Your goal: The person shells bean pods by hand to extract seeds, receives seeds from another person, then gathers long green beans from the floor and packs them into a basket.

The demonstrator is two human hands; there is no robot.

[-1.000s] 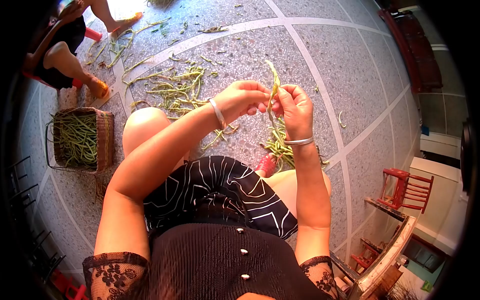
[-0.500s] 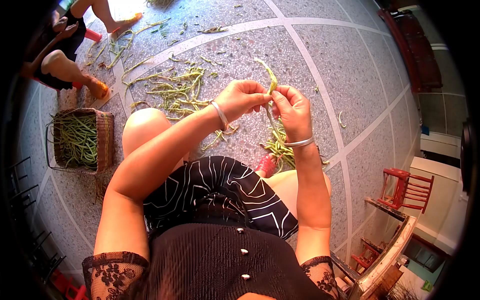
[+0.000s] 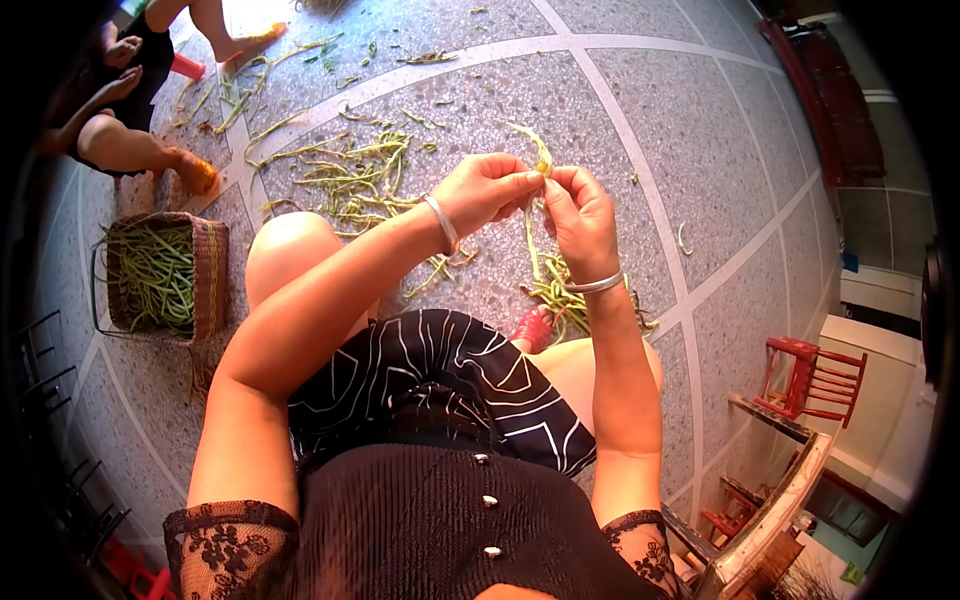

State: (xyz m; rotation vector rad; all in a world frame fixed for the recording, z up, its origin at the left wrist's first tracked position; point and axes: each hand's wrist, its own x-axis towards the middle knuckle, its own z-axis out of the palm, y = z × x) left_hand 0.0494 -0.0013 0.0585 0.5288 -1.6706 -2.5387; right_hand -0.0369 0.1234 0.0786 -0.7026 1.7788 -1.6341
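My left hand (image 3: 490, 200) and my right hand (image 3: 580, 220) meet in front of my knees, fingertips pinched together on a long, pale green bean pod (image 3: 541, 150). Its yellowish upper end sticks up past my fingers, and its lower part hangs down between the hands. Below my right hand, a bunch of green beans (image 3: 562, 298) lies on the floor beside my red shoe. Past my left forearm, a loose pile of long beans (image 3: 360, 180) is spread on the floor.
At the left stands a woven basket (image 3: 211, 280) holding green beans. Another person (image 3: 125, 145) sits at the upper left, with both hands over the lap. A red chair (image 3: 790, 375) and a wooden frame (image 3: 775, 510) are at the right. Bean scraps dot the tiled floor.
The pod has shifted between my fingertips, and its lower part now hangs straighter and looks greener. My right hand has moved slightly left. The other person's hands and leg have moved.
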